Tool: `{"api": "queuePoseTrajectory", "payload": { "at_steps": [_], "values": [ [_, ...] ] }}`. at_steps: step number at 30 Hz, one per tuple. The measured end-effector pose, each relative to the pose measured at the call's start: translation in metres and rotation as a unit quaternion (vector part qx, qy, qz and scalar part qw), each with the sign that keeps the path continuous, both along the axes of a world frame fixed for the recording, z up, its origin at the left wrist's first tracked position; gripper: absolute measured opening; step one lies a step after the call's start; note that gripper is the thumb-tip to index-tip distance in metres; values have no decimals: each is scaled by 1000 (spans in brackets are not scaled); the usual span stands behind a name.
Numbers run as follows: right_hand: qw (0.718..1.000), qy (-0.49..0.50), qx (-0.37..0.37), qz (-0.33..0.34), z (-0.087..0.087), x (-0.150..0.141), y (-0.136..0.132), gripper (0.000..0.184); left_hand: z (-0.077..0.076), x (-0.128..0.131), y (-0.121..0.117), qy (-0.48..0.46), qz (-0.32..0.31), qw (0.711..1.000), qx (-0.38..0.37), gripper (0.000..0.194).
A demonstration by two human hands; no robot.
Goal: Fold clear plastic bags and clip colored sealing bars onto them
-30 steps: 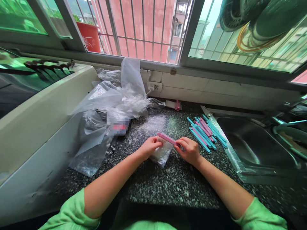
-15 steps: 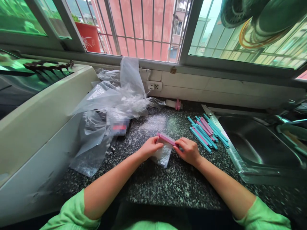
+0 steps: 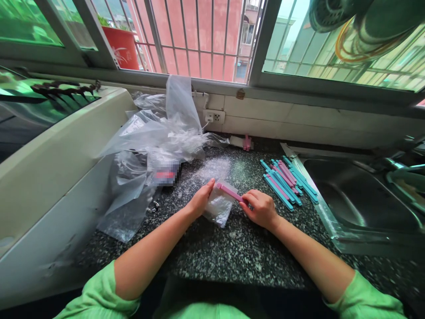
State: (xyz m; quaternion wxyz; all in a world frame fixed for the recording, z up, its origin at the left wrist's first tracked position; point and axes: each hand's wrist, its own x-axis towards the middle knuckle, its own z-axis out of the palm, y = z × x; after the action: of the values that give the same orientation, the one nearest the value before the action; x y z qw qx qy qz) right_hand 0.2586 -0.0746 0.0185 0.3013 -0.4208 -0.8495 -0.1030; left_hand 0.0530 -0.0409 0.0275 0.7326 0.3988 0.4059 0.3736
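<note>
My left hand (image 3: 201,198) pinches the left edge of a small clear plastic bag (image 3: 221,210) between thumb and fingers. In my right hand (image 3: 260,206) is the right end of a pink bag clip (image 3: 229,192). The clip slants across the upper part of the bag, and a strip of the bag shows above it. Whether the clip is closed on the bag, I cannot tell. To the right of my right hand lies a loose pile of blue and pink bag clips (image 3: 282,181).
Large crumpled plastic bags (image 3: 159,137) heap on the left beside a white raised unit (image 3: 83,124). A steel sink (image 3: 358,195) is set into the speckled counter (image 3: 232,257) at right. A pink clip (image 3: 246,142) and a socket (image 3: 217,117) are at the back wall.
My left hand has come off the clip's left end and now grips the bag's edge, its thumb pointing up. The bag has shifted slightly left; my right hand still holds the clip.
</note>
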Motion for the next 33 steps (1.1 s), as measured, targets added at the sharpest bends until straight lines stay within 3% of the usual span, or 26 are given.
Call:
{"api": "queuePoseTrajectory", "payload": {
  "at_steps": [8,14,21,33],
  "values": [
    [1000,-21,7,14,2,-2,-4,14,-9,2,1,28,12,999,22,60],
    [1000,-22,15,7,3,-2,-4,16,-6,1,0,13,-20,1000,14,67],
    [999,-49,12,-8,1,-2,-5,19,-4,4,-2,33,26,996,77,45],
    [997,-68,-2,-24,0,-1,-6,27,-11,11,-3,-68,100,993,3,33]
  ]
}}
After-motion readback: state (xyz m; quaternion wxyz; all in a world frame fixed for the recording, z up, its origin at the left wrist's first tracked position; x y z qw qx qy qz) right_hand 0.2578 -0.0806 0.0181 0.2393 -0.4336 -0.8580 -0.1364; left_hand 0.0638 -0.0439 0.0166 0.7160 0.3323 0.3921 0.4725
